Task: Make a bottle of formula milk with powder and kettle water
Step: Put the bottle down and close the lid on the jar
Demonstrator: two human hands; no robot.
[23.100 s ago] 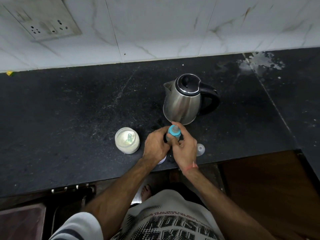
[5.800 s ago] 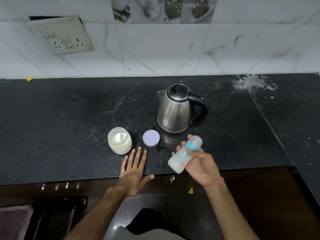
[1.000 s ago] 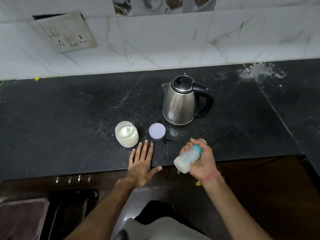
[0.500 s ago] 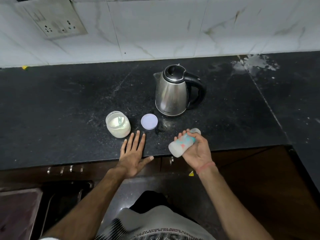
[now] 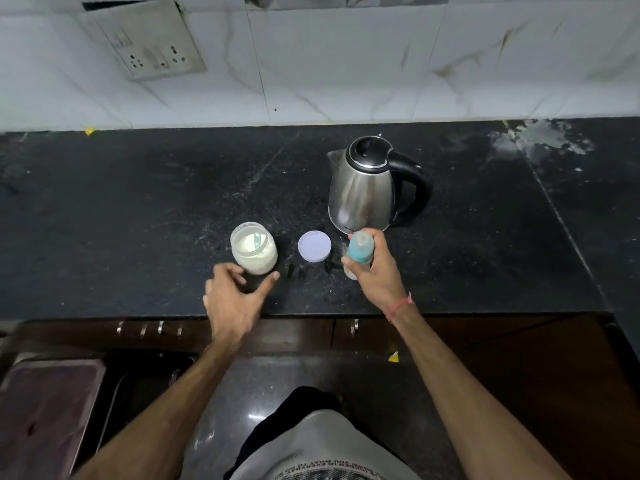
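From the head view, the right hand (image 5: 375,271) had stopped shaking and stood the capped bottle (image 5: 360,252) upright on the bench (image 5: 138,209) before the kettle (image 5: 363,188), still gripping it. The left hand (image 5: 235,296), fingers loosely spread and holding nothing, had left the bench edge for the powder jar (image 5: 254,249). Mixing looked finished; tidying likely remained.

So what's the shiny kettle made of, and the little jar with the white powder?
The kettle looks like polished steel: its silvery body mirrors the light. Its lid and handle look like glossy black plastic. The powder jar is see-through, since the white powder shows through its wall; it could be clear plastic or glass, I can't tell which. The round lid beside it looks like matte pale plastic.
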